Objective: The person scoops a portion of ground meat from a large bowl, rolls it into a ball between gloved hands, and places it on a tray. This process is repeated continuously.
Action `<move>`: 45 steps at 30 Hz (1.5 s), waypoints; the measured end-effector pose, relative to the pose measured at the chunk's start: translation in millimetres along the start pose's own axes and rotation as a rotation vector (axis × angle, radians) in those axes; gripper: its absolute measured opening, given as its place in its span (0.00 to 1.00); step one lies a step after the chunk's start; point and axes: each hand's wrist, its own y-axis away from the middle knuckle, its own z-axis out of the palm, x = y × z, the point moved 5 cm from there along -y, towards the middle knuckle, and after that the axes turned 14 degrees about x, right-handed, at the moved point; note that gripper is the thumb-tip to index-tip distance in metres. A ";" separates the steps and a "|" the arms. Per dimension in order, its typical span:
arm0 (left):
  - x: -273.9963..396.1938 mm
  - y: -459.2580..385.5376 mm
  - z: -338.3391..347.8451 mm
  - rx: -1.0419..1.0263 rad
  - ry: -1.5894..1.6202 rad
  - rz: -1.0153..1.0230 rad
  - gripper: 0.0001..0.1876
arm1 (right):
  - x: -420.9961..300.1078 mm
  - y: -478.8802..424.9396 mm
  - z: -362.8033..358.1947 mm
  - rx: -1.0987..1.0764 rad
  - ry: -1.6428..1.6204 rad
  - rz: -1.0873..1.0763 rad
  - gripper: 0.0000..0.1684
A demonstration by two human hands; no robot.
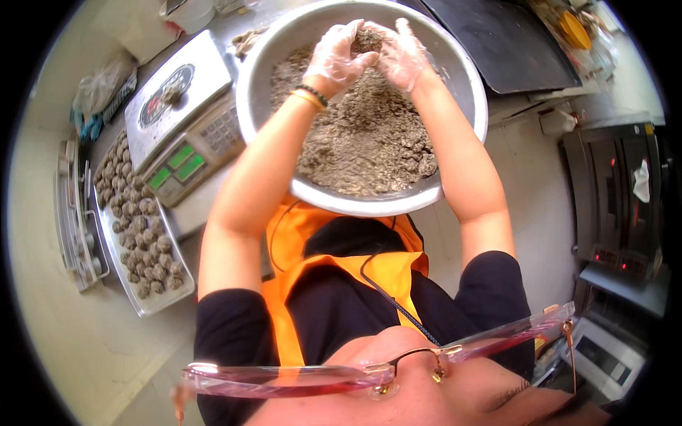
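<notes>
Both my hands, in clear plastic gloves, are raised over a large metal bowl (463, 114) of crumbly grey-brown mixture (367, 144). Between them is a clump of the mixture (368, 41). My left hand (338, 56) curves around its one side, with thumb and fingers against it. My right hand (400, 56) cups the other side, one finger raised. A small ball of the mixture (171, 96) lies on the steel plate of a digital scale (205, 61) left of the bowl. Many similar balls (141, 234) fill a long metal tray (178, 295) beyond the scale.
A black baking tray (517, 48) lies right of the bowl. Farther right stands an oven (610, 197) with red lights. At the upper left are a white tub (194, 16), plastic bags (101, 88) and a cloth (248, 41). A metal rack (74, 213) stands at the far left.
</notes>
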 end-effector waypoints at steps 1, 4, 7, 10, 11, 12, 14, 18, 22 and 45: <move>6.3 -0.8 -1.6 -0.026 0.067 -0.015 0.35 | 2.3 7.4 3.9 -0.022 -0.071 0.111 0.44; 29.0 0.6 1.3 -0.117 -0.284 0.268 0.35 | 12.8 -5.0 5.7 -0.072 -0.294 0.195 0.32; 40.4 4.5 3.4 -0.097 -0.504 0.380 0.32 | 6.3 5.0 8.6 -0.012 -0.116 0.065 0.20; 47.7 8.1 13.5 -0.010 -0.504 0.457 0.27 | 9.0 7.1 3.7 0.131 -0.098 0.067 0.17; 48.4 8.4 16.5 -0.012 -0.558 0.482 0.27 | 10.9 5.1 5.5 0.134 -0.177 0.091 0.18; 50.0 7.7 19.3 -0.012 -0.609 0.508 0.27 | 9.2 5.9 8.5 0.137 -0.256 0.112 0.19; 53.1 9.4 23.6 -0.029 -0.714 0.537 0.26 | 9.7 12.0 9.8 0.150 -0.391 0.155 0.23; 51.0 7.1 19.2 -0.125 -0.628 0.436 0.30 | 8.2 5.2 4.0 0.136 -0.129 0.029 0.28; 30.7 0.3 5.9 -0.116 -0.100 0.233 0.40 | 5.5 -9.1 1.0 -0.021 -0.243 0.238 0.41; 29.0 -5.6 0.6 -0.079 -0.103 0.224 0.41 | 7.4 -11.7 7.1 -0.184 -0.129 0.212 0.50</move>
